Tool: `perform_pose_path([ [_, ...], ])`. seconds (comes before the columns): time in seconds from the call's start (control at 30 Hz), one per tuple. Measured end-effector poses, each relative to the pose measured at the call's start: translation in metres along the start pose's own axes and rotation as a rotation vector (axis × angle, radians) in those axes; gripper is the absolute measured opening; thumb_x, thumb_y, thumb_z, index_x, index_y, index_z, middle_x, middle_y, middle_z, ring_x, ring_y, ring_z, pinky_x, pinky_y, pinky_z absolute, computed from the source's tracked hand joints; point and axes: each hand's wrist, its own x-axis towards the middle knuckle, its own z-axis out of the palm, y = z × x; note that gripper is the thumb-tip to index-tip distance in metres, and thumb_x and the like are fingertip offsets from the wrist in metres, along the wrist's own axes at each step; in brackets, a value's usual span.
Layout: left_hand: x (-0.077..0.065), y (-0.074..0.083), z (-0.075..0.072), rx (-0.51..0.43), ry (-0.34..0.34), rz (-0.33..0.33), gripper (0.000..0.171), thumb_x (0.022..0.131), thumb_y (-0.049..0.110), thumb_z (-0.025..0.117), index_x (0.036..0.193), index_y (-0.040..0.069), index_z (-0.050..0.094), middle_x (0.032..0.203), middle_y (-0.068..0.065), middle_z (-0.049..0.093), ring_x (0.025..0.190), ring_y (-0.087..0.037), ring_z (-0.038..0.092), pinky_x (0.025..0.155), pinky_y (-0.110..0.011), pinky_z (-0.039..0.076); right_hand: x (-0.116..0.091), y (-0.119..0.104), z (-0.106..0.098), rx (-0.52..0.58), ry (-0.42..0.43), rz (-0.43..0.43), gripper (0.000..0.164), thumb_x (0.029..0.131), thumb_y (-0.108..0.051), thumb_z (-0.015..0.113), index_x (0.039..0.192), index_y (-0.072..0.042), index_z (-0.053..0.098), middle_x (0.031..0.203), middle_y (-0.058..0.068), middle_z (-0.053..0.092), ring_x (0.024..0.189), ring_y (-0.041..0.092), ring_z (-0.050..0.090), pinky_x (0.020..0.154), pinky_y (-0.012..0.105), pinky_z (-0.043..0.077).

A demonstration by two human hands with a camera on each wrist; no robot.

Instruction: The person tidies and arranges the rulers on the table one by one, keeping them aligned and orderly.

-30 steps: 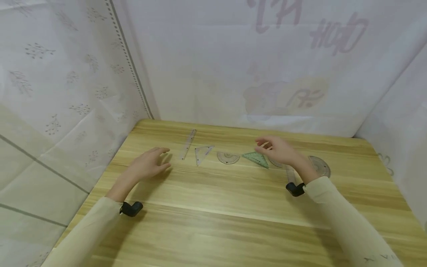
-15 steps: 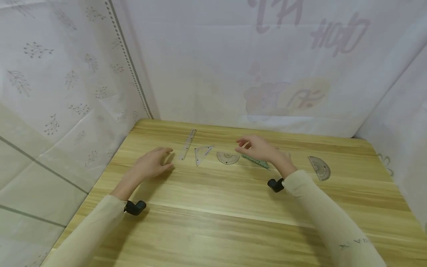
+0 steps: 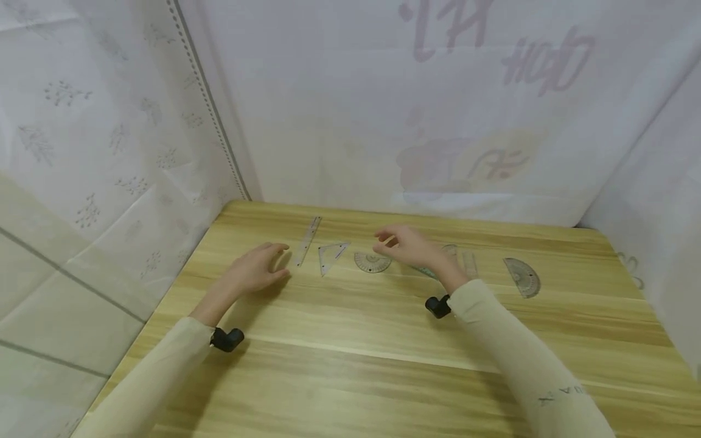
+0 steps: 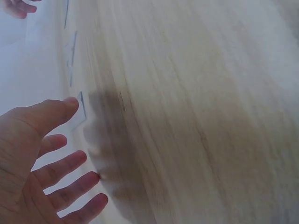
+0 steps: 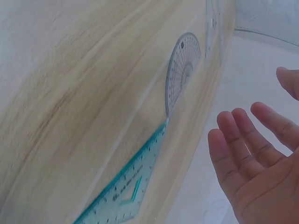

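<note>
Transparent plastic drawing tools lie in a loose row across the wooden table (image 3: 328, 377), in the middle of the head view. At the row's left end is a long ruler (image 3: 309, 240), slanted, and just beside it a clear set square (image 3: 325, 258). Next comes the middle protractor (image 3: 372, 263), near the centre of the frame. A green set square (image 5: 119, 198) follows; the right hand (image 3: 408, 248) and its forearm cover part of it in the head view, but the right wrist view shows it at the bottom, with its tip at the corner of the middle protractor. Farther right, a rounded clear tool (image 3: 450, 249) is partly hidden behind the arm, then a short ruler (image 3: 470, 266), and well apart from it the right-end protractor (image 3: 524, 278).

The left hand (image 3: 254, 269), at left of centre, is nearest to the long ruler. It holds nothing, and the space between thumb and fingers is wide. The right hand is also without any object, its fingers loosely extended and the thumb apart from them. Each wrist carries a black device (image 3: 227, 339). Behind the table hangs a white printed cloth (image 3: 328, 121)
</note>
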Motion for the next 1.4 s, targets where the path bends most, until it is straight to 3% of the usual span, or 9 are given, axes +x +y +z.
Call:
perform_pose_path([
  [0.37,0.015,-0.003,0.008,-0.017,0.04,0.077,0.066,0.094,0.026,0.077,0.147,-0.001,0.048,0.144,-0.026,0.049,0.126,-0.049,0.049,0.102,-0.062,0.039,0.019,-0.008,0.013,0.086,-0.002,0.002,0.052,0.103,-0.032,0.063,0.147,-0.005,0.051,0.143,0.021,0.051,0.121,0.03,0.056,0.097,0.044,0.048],
  [0.63,0.025,-0.009,0.013,-0.228,0.091,0.099,0.064,0.092,0.018,0.078,0.144,-0.005,0.05,0.144,-0.026,0.05,0.134,-0.045,0.043,0.112,-0.056,0.029,0.028,-0.006,0.022,0.176,0.056,-0.012,0.051,0.1,-0.029,0.068,0.145,-0.007,0.054,0.139,0.02,0.055,0.118,0.03,0.058,0.098,0.043,0.047],
  [0.97,0.03,-0.02,0.018,-0.43,0.124,0.039,0.064,0.089,0.021,0.082,0.143,0.0,0.054,0.143,-0.022,0.053,0.135,-0.043,0.043,0.113,-0.057,0.028,0.037,-0.003,0.029,0.263,0.091,0.017,0.049,0.099,-0.031,0.07,0.142,-0.011,0.058,0.135,0.018,0.058,0.115,0.029,0.059,0.092,0.043,0.052],
  [1.13,0.033,-0.023,0.02,-0.422,0.125,0.078,0.061,0.088,0.016,0.083,0.141,0.001,0.057,0.144,-0.02,0.053,0.136,-0.042,0.042,0.114,-0.056,0.025,0.042,-0.005,0.031,0.278,0.075,0.013,0.051,0.099,-0.033,0.069,0.142,-0.009,0.057,0.136,0.017,0.058,0.116,0.029,0.059,0.092,0.042,0.052],
  [1.4,0.038,-0.021,0.023,-0.313,0.085,0.168,0.06,0.087,0.013,0.083,0.139,-0.004,0.057,0.146,-0.025,0.048,0.135,-0.044,0.042,0.114,-0.056,0.024,0.046,-0.005,0.032,0.258,0.063,-0.002,0.052,0.1,-0.029,0.069,0.142,0.0,0.055,0.13,0.017,0.06,0.114,0.03,0.061,0.094,0.042,0.051],
])
